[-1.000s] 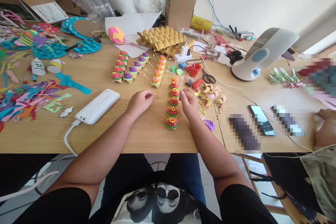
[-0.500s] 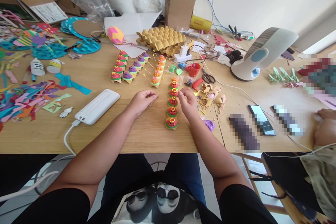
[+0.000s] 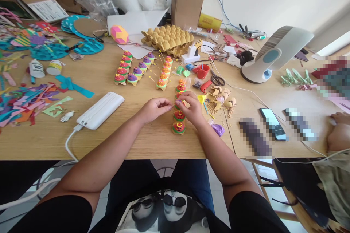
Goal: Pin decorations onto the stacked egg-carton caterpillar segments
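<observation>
A strip of painted egg-carton cups (image 3: 179,128), red and green with yellow rings and a drawn face, runs away from me between my hands. My left hand (image 3: 156,109) is just left of the strip, thumb and fingers pinched together. Over its middle cups my right hand (image 3: 190,107) is also pinched, hiding part of them. The fingertips almost meet above the strip; whatever they hold is too small to make out. Beyond stand an orange strip (image 3: 165,74) with yellow-tipped stalks, a purple strip (image 3: 140,67) and a red strip (image 3: 123,67).
Right of my hand lie yellow clay (image 3: 201,99), torn carton scraps (image 3: 218,96), a purple bag (image 3: 218,129) and scissors (image 3: 217,78). A white power bank (image 3: 100,111) is at left, a fan (image 3: 273,56) at right. Another person's arm (image 3: 339,134) rests at the right edge.
My left hand has moved right, up to the strip. My right hand has shifted a little left and nearer, over the middle cups, uncovering the yellow clay.
</observation>
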### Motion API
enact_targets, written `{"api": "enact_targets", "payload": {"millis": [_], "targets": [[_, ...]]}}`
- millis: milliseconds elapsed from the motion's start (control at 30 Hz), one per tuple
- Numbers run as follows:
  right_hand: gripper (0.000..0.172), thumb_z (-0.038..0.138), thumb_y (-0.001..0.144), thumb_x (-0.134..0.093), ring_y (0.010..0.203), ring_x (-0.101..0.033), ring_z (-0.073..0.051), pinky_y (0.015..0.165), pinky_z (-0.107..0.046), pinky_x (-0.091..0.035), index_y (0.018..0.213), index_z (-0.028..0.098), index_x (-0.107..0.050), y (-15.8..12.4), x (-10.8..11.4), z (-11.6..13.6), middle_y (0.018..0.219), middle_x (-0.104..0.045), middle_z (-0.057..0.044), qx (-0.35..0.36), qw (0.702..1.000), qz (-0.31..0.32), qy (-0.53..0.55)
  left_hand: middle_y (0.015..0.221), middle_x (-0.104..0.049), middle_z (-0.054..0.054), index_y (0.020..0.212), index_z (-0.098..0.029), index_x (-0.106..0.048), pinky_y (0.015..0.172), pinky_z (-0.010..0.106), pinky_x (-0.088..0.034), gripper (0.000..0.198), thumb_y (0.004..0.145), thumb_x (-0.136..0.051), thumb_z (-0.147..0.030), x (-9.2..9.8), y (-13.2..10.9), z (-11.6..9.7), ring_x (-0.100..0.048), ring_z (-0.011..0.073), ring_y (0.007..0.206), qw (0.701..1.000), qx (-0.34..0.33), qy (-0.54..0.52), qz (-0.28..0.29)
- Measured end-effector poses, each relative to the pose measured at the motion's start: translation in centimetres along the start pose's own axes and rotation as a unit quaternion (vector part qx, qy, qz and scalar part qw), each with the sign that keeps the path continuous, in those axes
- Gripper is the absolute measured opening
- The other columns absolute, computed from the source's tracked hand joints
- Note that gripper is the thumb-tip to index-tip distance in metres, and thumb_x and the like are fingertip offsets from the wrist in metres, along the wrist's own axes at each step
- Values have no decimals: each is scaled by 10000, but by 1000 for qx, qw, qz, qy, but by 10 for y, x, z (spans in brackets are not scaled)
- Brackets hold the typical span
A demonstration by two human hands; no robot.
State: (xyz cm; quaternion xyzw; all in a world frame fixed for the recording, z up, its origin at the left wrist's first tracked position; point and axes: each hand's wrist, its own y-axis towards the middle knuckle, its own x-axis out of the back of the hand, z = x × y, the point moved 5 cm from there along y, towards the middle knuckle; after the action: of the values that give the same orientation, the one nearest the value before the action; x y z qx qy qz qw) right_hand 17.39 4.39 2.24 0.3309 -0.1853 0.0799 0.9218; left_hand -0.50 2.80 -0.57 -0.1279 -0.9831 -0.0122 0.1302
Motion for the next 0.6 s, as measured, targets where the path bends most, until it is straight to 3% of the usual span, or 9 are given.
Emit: {"api": "enact_targets", "payload": {"millis": [200,367,500,600], "targets": [[213,436,932,-681,935,-651,-228,903,-420,-512,855,242,-729,0,-3,-1,933,-692,-59,-8,1000,8,3,893,-705,38,903,-179,-684,862,330,-508,420,781,-748,-575,-4,-1,0,-640,198,885,998,10,-60,-2],[291,496,969,-616,945,-661,-227,896,-410,-518,870,245,-726,0,0,0,944,-716,-66,-4,1000,-13,-3,805,-642,11,900,-200,-586,756,298,-480,344,852,-687,-526,-5,-2,-4,-586,158,774,994,5,-110,-7],[396,533,1003,-541,903,-652,-216,873,-398,-516,802,236,-712,0,0,1,900,-694,-62,-1,1000,-2,6,670,-461,-30,857,-223,-488,640,282,-407,300,894,-604,-496,-4,-3,-11,-461,136,643,986,11,-165,-14],[446,552,1018,-494,903,-648,-212,884,-396,-518,785,240,-711,-1,-2,3,885,-678,-58,3,1000,24,8,696,-427,-28,959,-228,-539,635,286,-392,314,865,-628,-514,-4,-7,-15,-424,140,638,988,14,-153,-22]]}}
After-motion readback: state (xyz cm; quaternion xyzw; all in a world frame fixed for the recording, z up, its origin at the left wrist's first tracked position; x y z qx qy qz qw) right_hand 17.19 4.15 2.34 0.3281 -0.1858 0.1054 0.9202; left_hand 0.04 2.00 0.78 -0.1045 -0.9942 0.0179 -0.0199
